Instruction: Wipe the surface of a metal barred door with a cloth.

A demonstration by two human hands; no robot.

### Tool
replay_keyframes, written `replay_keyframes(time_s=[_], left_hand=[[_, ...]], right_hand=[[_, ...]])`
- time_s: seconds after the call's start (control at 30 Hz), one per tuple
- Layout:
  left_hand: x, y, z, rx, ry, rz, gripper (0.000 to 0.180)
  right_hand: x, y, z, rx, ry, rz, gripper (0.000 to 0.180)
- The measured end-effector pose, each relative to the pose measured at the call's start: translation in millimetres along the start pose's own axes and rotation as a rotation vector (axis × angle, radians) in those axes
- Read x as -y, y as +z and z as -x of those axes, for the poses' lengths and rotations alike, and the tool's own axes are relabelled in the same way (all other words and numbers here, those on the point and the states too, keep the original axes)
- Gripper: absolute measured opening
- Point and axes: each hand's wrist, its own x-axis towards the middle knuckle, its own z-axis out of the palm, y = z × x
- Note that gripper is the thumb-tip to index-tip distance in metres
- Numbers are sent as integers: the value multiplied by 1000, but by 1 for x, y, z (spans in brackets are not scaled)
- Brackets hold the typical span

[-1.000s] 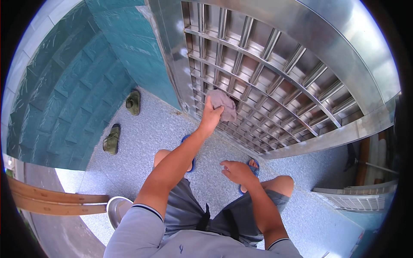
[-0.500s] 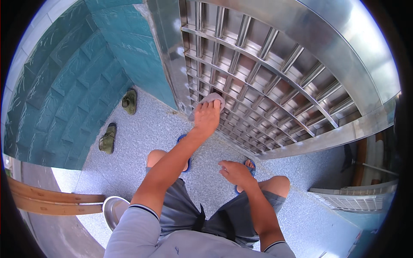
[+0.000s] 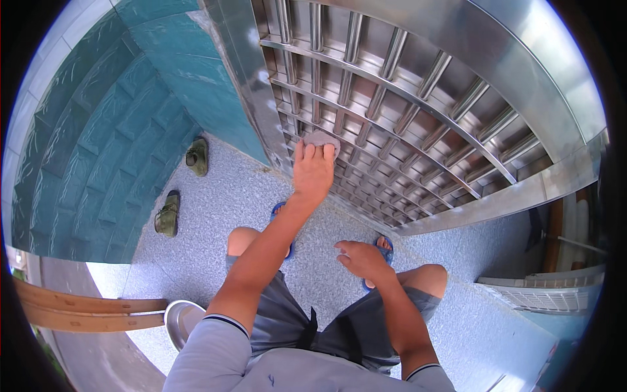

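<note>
A greyish-pink cloth point(image 3: 322, 137) is pressed against the crossed bars of a shiny metal grille door point(image 3: 450, 108), near its left side. My left hand point(image 3: 313, 171) grips this cloth, fingers bent over it and the arm stretched forward. Part of the cloth is hidden under the fingers. Above the floor, between my knees, my right hand point(image 3: 363, 259) hangs with loosely bent fingers apart and nothing in them. It touches neither the door nor the cloth.
Green shoes point(image 3: 167, 213) stand on the speckled grey floor point(image 3: 209, 196) beside the teal tiled wall point(image 3: 98, 157). A metal basin point(image 3: 180, 320) sits at my left, next to a curved wooden piece point(image 3: 98, 306). My feet wear blue sandals point(image 3: 386, 249).
My left hand has slid the cloth slightly up and right across the bars, and the cloth is bunched differently. The view has shifted a little. My right hand stays nearly in place.
</note>
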Motion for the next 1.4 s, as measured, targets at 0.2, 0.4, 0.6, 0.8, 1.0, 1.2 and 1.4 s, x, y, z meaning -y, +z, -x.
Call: replay_keyframes(time_s=[0.2,0.4,0.6,0.8,1.0,1.2,1.4], left_hand=[[-4,34,16,-6,-61,35,17],[-6,31,17,131,-167,186,23],[12,31,12,112,-461,755,28],[-9,28,29,187,-853,1627,34],[-56,6,54,707,-957,1934,35],[-51,9,54,417,-1103,1675,29],[-53,-6,36,-130,-824,1641,37]], right_hand=[[-7,0,7,-1,50,-23,29],[-8,-2,10,-16,53,-13,29],[3,-5,5,17,45,8,30],[4,4,-9,80,42,12,29],[4,7,-11,25,22,18,31],[1,2,-12,-11,30,-9,28],[2,0,-9,-38,-27,-42,29]])
